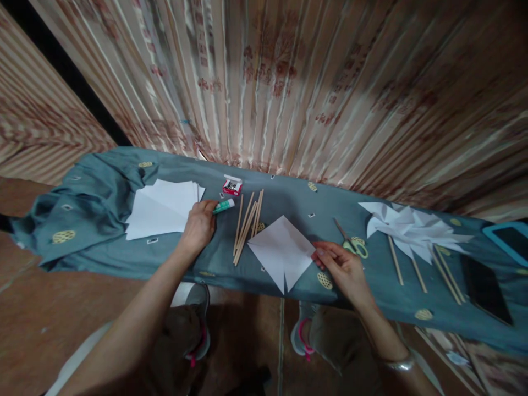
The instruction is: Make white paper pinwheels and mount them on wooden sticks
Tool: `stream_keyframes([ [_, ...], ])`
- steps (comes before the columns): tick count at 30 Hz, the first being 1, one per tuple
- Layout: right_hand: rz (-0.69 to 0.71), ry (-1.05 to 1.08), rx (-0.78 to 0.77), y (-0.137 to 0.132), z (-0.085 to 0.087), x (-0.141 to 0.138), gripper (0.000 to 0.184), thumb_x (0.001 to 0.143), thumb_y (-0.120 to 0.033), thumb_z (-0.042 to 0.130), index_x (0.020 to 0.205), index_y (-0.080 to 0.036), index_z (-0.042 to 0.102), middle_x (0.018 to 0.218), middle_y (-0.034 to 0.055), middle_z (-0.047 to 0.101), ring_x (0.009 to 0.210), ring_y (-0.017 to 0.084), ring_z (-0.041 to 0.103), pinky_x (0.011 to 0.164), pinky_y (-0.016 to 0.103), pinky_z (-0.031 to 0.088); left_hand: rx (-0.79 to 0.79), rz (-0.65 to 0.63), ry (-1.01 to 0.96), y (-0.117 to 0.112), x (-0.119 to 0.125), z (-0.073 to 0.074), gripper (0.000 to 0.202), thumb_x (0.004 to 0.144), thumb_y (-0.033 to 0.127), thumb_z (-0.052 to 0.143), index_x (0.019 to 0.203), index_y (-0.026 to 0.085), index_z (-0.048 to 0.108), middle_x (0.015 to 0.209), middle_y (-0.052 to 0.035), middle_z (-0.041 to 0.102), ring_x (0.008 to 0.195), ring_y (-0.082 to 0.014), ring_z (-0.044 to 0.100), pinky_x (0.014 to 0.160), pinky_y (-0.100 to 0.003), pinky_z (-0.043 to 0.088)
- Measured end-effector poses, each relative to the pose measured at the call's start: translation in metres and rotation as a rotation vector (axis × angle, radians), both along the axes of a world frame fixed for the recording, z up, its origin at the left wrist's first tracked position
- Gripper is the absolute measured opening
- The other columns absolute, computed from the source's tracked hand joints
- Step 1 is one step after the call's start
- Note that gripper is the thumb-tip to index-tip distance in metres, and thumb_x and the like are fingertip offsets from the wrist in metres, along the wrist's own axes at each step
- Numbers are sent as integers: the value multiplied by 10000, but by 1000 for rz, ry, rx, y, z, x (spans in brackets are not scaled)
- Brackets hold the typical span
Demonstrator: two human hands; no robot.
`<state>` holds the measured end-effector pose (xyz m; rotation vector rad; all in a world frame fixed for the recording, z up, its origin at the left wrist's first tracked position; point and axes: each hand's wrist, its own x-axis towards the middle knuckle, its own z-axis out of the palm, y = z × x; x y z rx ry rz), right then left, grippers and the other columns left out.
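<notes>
While the left hand [200,224] has its fingers closed on a green glue stick [224,206] just left of the wooden sticks [245,233], the right hand [343,269] pinches the right corner of a white paper square [280,245] between thumb and fingers. Slit at its nearest corner, the square lies just right of the sticks on the cloth-covered worktop [289,195]. Left of the sticks, past the left hand, is a stack of white paper [160,209]; right of them, beyond the square, are scissors [349,241], then folded white paper shapes [412,225].
</notes>
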<state>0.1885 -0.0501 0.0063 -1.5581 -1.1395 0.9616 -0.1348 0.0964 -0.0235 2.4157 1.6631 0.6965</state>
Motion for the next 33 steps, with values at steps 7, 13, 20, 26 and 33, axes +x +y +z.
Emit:
stream_keyframes([
  [7, 142, -548, 186, -18, -8, 12, 205, 862, -341, 571, 932, -215, 718, 970, 77, 729, 926, 234, 667, 867, 397, 523, 226, -219, -90, -28, 27, 22, 329, 881, 105, 434, 1200, 103, 514, 1202, -166, 543, 1132, -282, 483, 978, -468, 428],
  [13, 374, -764, 263, -32, -10, -6, 363, 832, -151, 538, 1189, -193, 589, 1345, 118, 545, 1243, 265, 494, 1028, 474, 432, 82, -621, -78, -95, 78, 7, 279, 919, 123, 450, 1184, 174, 521, 1135, -89, 607, 1085, -222, 522, 928, -404, 462],
  [20, 454, -696, 252, -36, -21, -25, 231, 841, -211, 596, 1071, -216, 573, 1332, 122, 535, 1236, 270, 484, 1003, 487, 439, -102, -731, -71, -122, 92, 1, 354, 899, 158, 481, 1253, 147, 472, 1237, -126, 568, 1152, -254, 476, 960, -440, 431],
  [26, 409, -572, 223, -33, -24, -26, 108, 882, -193, 552, 962, -219, 620, 1210, 88, 621, 1144, 229, 548, 972, 424, 453, -154, -746, -65, -120, 93, 2, 447, 842, 182, 553, 1273, 140, 443, 1263, -140, 540, 1183, -287, 449, 977, -468, 425],
  [33, 319, -402, 165, -24, -25, -25, 139, 899, -244, 541, 880, -225, 677, 1011, 51, 690, 985, 189, 628, 895, 351, 493, -128, -735, -62, -119, 94, -2, 397, 871, 160, 515, 1262, 154, 448, 1221, -129, 567, 1147, -267, 486, 951, -459, 459],
])
